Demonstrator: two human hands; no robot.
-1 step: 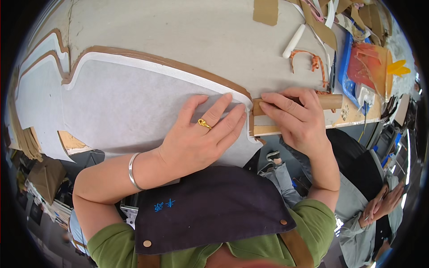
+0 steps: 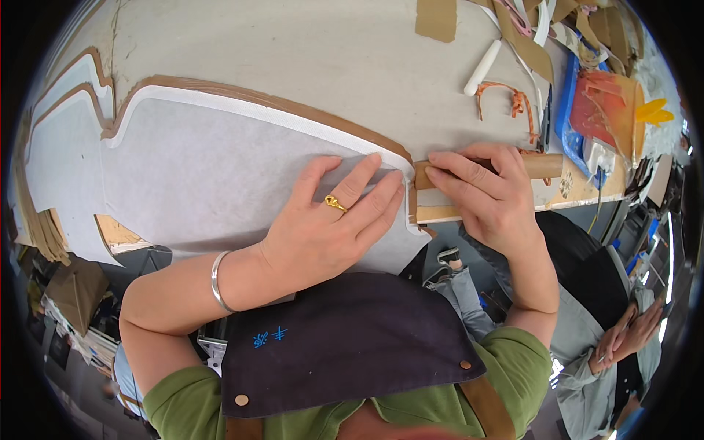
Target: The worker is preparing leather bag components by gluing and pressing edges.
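Note:
A large panel (image 2: 198, 161) with a pale backing, white tape along its rim and a brown border lies on the table, overhanging the near edge. My left hand (image 2: 330, 220) rests on it near its right end, fingers spread. Just past that end, my right hand (image 2: 488, 194) pinches a flat brown strip (image 2: 543, 166) between thumb and fingers. The strip's left tip meets the brown border at the panel's right corner; its middle is hidden under my fingers.
Beyond my right hand lie a white-handled tool (image 2: 482, 67) and an orange cord (image 2: 517, 103). A blue tray (image 2: 568, 117) holds an orange container (image 2: 609, 106). Scraps (image 2: 532, 55) pile at the far right. Another person's clasped hands (image 2: 627, 330) show at lower right.

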